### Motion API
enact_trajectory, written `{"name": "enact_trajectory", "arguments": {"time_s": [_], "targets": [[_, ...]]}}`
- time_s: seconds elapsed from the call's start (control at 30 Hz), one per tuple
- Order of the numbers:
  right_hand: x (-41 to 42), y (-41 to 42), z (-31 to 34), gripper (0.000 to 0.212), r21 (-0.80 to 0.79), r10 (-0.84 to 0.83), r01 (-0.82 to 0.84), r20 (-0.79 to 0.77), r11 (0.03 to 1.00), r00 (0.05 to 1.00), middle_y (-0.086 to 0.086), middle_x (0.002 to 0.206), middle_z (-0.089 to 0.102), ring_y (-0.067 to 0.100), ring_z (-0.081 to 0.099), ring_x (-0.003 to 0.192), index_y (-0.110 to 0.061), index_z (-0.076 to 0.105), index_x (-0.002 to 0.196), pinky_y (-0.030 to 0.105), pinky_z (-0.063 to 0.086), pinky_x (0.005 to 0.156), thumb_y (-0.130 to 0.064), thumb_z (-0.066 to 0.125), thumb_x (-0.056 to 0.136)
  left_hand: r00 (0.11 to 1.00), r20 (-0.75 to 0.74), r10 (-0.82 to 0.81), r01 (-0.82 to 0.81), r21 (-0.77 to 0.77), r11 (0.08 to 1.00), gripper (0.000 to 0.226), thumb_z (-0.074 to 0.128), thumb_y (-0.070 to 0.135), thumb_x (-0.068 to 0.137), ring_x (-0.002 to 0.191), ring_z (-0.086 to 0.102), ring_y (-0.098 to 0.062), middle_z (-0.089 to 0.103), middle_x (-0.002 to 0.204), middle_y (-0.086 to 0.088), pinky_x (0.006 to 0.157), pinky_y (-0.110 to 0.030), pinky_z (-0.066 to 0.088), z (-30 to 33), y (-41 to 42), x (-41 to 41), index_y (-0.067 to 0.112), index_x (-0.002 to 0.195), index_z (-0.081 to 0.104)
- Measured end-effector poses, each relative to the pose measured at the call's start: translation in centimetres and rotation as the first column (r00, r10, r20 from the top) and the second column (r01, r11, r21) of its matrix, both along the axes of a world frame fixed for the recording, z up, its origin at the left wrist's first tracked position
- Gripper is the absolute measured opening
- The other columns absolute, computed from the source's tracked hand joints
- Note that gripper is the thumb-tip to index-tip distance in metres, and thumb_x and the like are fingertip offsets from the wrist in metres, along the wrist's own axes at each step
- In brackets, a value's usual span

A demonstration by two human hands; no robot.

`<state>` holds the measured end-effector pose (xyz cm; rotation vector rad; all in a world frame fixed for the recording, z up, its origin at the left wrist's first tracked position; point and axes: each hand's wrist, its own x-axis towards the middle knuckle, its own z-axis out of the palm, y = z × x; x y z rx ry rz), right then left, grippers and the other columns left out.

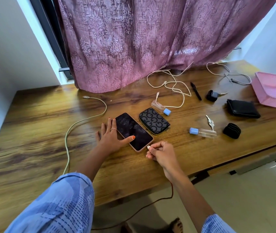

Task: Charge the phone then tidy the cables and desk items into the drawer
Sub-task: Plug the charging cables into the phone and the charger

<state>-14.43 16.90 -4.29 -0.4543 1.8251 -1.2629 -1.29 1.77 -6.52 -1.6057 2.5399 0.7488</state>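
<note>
At the left of the desk (33, 125) a pale green cable (74, 125) loops from the near edge up to a free plug near the curtain (134, 39). Your left hand (112, 137) lies flat with fingers spread, its grip released, thumb tip pressing the dark screen of the phone (134, 131), which lies face up and slanted at the desk's middle. Just right of the phone, close alongside it, sits a patterned zip pouch (154, 121). Your right hand (160, 153) pinches a white charger plug (148, 147) at the phone's near end; you cannot tell whether it is fully seated. Behind the pouch lies a small bottle with a blue cap (161, 107), and a cream cable (172, 86) sprawls beyond it. Further right: a black pen (196, 91), a second blue-capped bottle (202, 132), keys (210, 122), a black earbud case (212, 95), a ribbed black item (231, 130), a black wallet (242, 108), a grey cable (229, 74), and a pink tray (275, 91) at the far right.
</note>
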Motion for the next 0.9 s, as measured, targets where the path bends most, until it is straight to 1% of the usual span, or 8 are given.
{"name": "enact_trajectory", "arguments": {"time_s": [0.27, 0.37, 0.5, 0.67, 0.8, 0.9], "targets": [[0.9, 0.3, -0.3, 0.007, -0.036, -0.037, 0.038, 0.047, 0.999, 0.998, 0.013, 0.084, 0.07, 0.015, 0.067, 0.071, -0.005, 0.059, 0.096, 0.029, 0.057, 0.076, -0.004, 0.059, 0.089, 0.997, 0.042, -0.066, 0.068, -0.054, 0.996, 0.114, 0.04, 0.082, 0.072, 0.146, -0.012, -0.029, -0.014, 0.159, -0.002, 0.118, -0.048, -0.001, 0.2, -0.7, 0.1, 0.017, 0.15, -0.011], [1.2, 0.3, -0.4, 0.007, -0.04, -0.069, 0.071, 0.045, 0.997, 0.997, 0.012, 0.084, 0.07, 0.015, 0.067, 0.071, -0.005, 0.06, 0.096, 0.028, 0.057, 0.076, -0.005, 0.059, 0.089, 0.996, 0.042, -0.078, 0.081, -0.055, 0.995, 0.114, 0.04, 0.081, 0.072, 0.146, -0.012, -0.029, -0.014, 0.159, -0.002, 0.118, -0.048, -0.001, 0.1, -0.8, 0.1, 0.017, 0.15, -0.012], [1.6, 0.3, -0.5, 0.005, -0.055, -0.111, 0.113, 0.032, 0.992, 0.993, 0.011, 0.08, 0.069, 0.012, 0.066, 0.067, -0.006, 0.06, 0.094, 0.026, 0.056, 0.073, -0.005, 0.059, 0.09, 0.995, 0.039, -0.09, 0.093, -0.059, 0.994, 0.113, 0.039, 0.082, 0.073, 0.145, -0.013, -0.03, -0.014, 0.159, -0.002, 0.117, -0.048, -0.002, -0.1, -0.9, 0.2, 0.017, 0.15, -0.012], [2.1, 0.2, -0.6, 0.006, -0.069, -0.159, 0.162, 0.04, 0.984, 0.986, 0.011, 0.081, 0.07, 0.012, 0.066, 0.067, -0.007, 0.06, 0.095, 0.026, 0.057, 0.073, -0.005, 0.059, 0.089, 0.995, 0.037, -0.094, 0.097, -0.069, 0.993, 0.112, 0.038, 0.082, 0.073, 0.145, -0.012, -0.03, -0.013, 0.159, -0.003, 0.117, -0.048, -0.002, -0.2, -0.8, 0.2, 0.017, 0.15, -0.011], [2.4, 0.2, -0.4, 0.006, -0.072, -0.173, 0.176, 0.04, 0.982, 0.984, 0.011, 0.081, 0.069, 0.013, 0.067, 0.068, -0.006, 0.059, 0.095, 0.024, 0.057, 0.07, -0.004, 0.059, 0.089, 0.995, 0.036, -0.094, 0.097, -0.09, 0.991, 0.112, 0.038, 0.082, 0.073, 0.146, -0.01, -0.03, -0.012, 0.16, -0.001, 0.118, -0.048, 0.0, -0.3, -0.8, 0.3, 0.017, 0.151, -0.01], [2.4, 0.2, -0.3, 0.006, -0.063, -0.165, 0.165, 0.008, 0.984, 0.986, 0.011, 0.081, 0.07, 0.012, 0.067, 0.066, -0.006, 0.06, 0.095, 0.022, 0.056, 0.067, -0.004, 0.058, 0.09, 0.995, 0.035, -0.097, 0.1, -0.09, 0.991, 0.111, 0.038, 0.081, 0.073, 0.146, -0.011, -0.03, -0.012, 0.159, -0.001, 0.118, -0.047, -0.001, -0.1, -0.8, 0.3, 0.017, 0.15, -0.011]]}}
